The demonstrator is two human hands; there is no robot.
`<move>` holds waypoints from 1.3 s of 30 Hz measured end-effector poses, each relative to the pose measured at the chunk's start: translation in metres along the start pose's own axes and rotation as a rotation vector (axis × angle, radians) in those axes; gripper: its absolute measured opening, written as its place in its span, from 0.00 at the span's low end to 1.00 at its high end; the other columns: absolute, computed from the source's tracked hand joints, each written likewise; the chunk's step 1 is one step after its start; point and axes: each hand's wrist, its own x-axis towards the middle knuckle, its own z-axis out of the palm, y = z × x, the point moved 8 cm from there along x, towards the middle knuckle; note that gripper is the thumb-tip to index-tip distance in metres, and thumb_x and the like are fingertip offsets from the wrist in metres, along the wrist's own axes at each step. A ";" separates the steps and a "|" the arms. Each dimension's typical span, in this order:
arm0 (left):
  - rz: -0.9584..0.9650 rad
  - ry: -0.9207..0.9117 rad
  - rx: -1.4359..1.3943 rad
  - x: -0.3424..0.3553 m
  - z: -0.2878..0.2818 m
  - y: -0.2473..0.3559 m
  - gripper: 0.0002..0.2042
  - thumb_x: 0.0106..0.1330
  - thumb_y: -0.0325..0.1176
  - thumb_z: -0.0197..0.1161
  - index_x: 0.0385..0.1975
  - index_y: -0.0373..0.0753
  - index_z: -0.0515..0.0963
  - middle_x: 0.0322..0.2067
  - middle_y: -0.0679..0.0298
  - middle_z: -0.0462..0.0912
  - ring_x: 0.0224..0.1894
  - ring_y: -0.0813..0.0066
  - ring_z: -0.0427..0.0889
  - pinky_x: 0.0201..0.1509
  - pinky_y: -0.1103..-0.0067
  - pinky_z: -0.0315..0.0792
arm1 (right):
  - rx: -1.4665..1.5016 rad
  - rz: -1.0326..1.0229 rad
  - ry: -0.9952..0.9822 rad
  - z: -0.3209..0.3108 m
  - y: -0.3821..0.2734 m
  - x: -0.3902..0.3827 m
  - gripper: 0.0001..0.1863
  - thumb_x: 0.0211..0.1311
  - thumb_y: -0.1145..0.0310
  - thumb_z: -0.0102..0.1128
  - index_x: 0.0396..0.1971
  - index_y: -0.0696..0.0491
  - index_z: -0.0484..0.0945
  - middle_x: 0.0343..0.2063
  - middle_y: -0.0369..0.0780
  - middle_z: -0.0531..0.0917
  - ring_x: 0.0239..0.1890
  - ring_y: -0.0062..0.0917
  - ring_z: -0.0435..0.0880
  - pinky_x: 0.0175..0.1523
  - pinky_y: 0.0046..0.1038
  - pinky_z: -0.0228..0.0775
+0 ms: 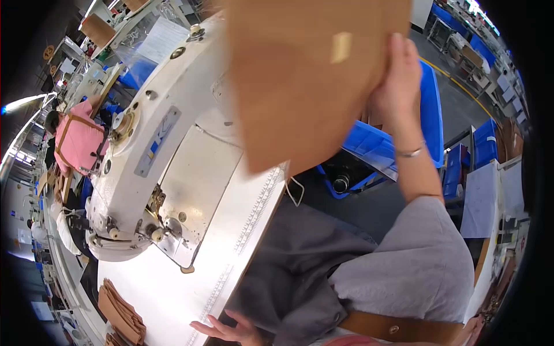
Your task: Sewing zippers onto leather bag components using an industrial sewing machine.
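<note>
My right hand (398, 83) grips the edge of a large tan-brown flat panel (300, 86) with a small pale strip on it, raised and slightly blurred in front of the sewing machine. The white sewing machine (156, 115) stands at the left on a white table (133, 271) with a printed ruler along its front edge. My left hand (225, 328) is low by that edge, fingers spread, holding nothing. A stack of brown pieces (121, 311) lies on the table at the lower left.
A blue bin (427, 109) stands beyond my right forearm. A worker in pink (81, 138) sits to the left. Rows of workstations curve away on both sides. A white board (479, 202) and more blue bins (485, 144) are at the right.
</note>
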 end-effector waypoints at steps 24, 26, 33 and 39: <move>0.057 -0.232 0.254 0.021 0.030 0.005 0.23 0.78 0.35 0.41 0.67 0.39 0.76 0.74 0.43 0.67 0.78 0.38 0.61 0.80 0.47 0.47 | -1.813 0.020 -0.539 -0.150 0.147 0.039 0.24 0.71 0.52 0.63 0.58 0.52 0.80 0.63 0.45 0.76 0.59 0.45 0.81 0.56 0.48 0.77; 0.047 -0.241 0.256 0.019 0.030 0.004 0.23 0.77 0.34 0.41 0.66 0.39 0.77 0.73 0.44 0.68 0.78 0.38 0.61 0.80 0.47 0.47 | -1.379 -0.267 -0.710 -0.056 0.133 0.021 0.12 0.70 0.62 0.61 0.45 0.53 0.84 0.46 0.41 0.86 0.48 0.38 0.87 0.50 0.41 0.80; 0.011 -0.327 0.180 0.022 0.032 0.008 0.22 0.76 0.32 0.43 0.63 0.37 0.78 0.70 0.47 0.73 0.76 0.38 0.63 0.79 0.50 0.51 | -1.056 -0.806 -1.058 0.101 0.154 -0.030 0.11 0.67 0.70 0.56 0.44 0.51 0.84 0.38 0.41 0.86 0.43 0.36 0.88 0.47 0.37 0.81; -0.004 -0.266 0.061 0.028 0.030 0.010 0.21 0.72 0.33 0.46 0.58 0.38 0.81 0.64 0.50 0.81 0.69 0.34 0.73 0.70 0.48 0.66 | -1.250 -0.754 -1.318 0.108 0.176 -0.029 0.09 0.64 0.70 0.56 0.40 0.52 0.83 0.31 0.40 0.84 0.37 0.36 0.88 0.42 0.36 0.80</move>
